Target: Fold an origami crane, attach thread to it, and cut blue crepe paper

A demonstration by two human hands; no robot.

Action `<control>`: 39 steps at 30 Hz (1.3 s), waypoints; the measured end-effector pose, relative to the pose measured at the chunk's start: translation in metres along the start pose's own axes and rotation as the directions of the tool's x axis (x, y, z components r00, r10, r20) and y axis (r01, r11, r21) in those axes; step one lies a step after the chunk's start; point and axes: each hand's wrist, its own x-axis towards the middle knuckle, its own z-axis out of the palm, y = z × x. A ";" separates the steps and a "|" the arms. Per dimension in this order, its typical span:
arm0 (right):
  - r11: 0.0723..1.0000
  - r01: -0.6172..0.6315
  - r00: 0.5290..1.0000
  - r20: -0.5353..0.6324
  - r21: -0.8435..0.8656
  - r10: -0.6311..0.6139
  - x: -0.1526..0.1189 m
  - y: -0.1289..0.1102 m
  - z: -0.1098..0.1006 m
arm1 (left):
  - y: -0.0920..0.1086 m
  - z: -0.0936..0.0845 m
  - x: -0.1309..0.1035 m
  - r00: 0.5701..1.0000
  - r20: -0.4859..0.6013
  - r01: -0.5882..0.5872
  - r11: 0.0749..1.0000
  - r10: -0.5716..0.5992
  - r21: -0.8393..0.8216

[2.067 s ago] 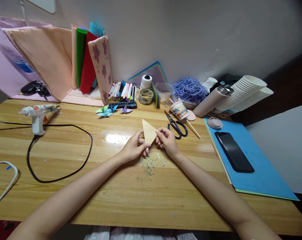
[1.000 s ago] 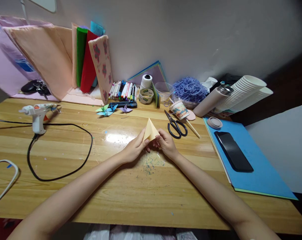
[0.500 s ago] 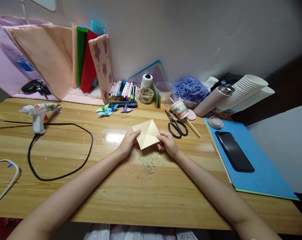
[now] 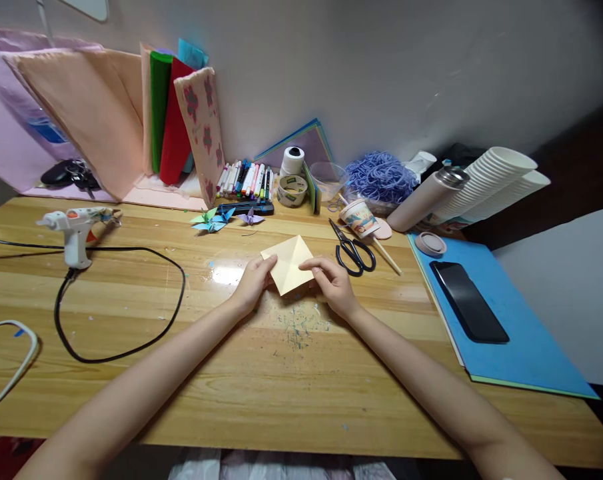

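A pale yellow square of paper (image 4: 287, 265) with creases running across it is held above the wooden table, one corner pointing away from me. My left hand (image 4: 254, 280) pinches its left corner, thumb on top and fingers underneath. At the right corner is my right hand (image 4: 332, 283), its index finger stretched over the paper's face and its thumb close to the edge. Whether the right fingers grip the corner is hard to tell. Black-handled scissors (image 4: 354, 252) lie just right of the paper.
Folded paper cranes (image 4: 216, 219), markers (image 4: 246, 180) and a tape roll (image 4: 292, 191) sit behind. A glue gun (image 4: 76, 233) with a looped cord is at left. On the right are a phone (image 4: 468, 301) on blue sheets (image 4: 526, 333), a flask (image 4: 426, 200) and stacked cups (image 4: 496, 180).
My right index finger has moved from the right corner onto the upper face of the paper. The paper and my left hand have shifted slightly left.
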 end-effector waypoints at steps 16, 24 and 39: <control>0.958 -0.126 0.990 0.091 0.259 0.106 0.009 0.004 -0.005 | 0.001 -0.001 -0.006 0.990 0.128 0.027 0.984 -0.050 0.175; 0.915 -0.291 0.950 -0.032 0.280 0.311 0.008 0.010 -0.002 | 0.004 0.005 -0.015 0.966 0.260 -0.070 0.965 0.002 0.253; 0.847 -0.340 0.931 0.017 0.409 0.365 0.008 0.003 0.002 | 0.000 0.008 -0.012 0.993 0.060 -0.116 0.851 0.099 0.512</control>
